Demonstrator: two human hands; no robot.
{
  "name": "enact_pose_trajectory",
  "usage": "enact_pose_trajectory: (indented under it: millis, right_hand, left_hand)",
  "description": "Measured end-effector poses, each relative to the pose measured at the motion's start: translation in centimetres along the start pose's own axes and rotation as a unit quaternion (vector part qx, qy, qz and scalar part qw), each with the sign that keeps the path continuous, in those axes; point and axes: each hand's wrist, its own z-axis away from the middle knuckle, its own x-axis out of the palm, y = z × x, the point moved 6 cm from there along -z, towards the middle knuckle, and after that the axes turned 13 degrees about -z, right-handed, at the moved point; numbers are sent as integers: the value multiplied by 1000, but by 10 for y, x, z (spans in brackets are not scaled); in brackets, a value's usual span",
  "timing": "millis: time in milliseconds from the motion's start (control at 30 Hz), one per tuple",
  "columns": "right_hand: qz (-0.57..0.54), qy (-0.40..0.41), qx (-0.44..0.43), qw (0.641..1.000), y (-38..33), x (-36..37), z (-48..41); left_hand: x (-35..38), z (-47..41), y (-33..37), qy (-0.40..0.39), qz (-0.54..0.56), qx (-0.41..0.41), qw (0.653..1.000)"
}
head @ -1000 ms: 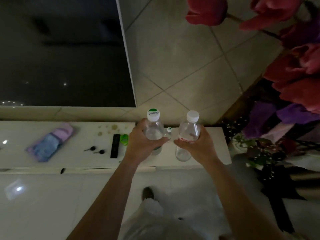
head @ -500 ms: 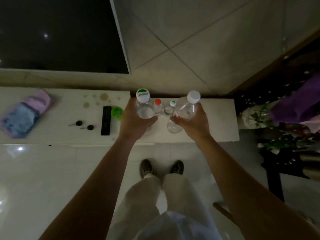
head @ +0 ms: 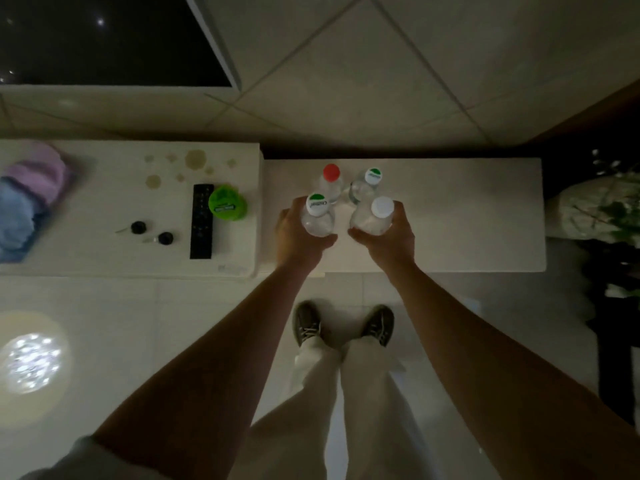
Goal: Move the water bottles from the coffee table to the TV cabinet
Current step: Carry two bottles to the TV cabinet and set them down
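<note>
Bottles: four on or just over the white cabinet surface (head: 467,216). Red-capped bottle (head: 331,172) and green-labelled bottle (head: 373,176) stand at the back, close together. Left hand (head: 298,233) has its fingers wrapped round a green-and-white-capped bottle (head: 317,205); right hand (head: 388,237) likewise grips a white-capped bottle (head: 382,206). Step in hand, by judgement: setting this pair down in front. Next move calls for level bases, then loosened fingers.
</note>
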Motion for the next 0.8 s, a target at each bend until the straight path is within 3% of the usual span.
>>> enact_pose_trajectory:
  millis: [800]
  right_hand:
    - [78, -69, -19, 994, 57, 27, -68]
  left_hand:
    - [95, -64, -21, -1, -2, 31, 1000]
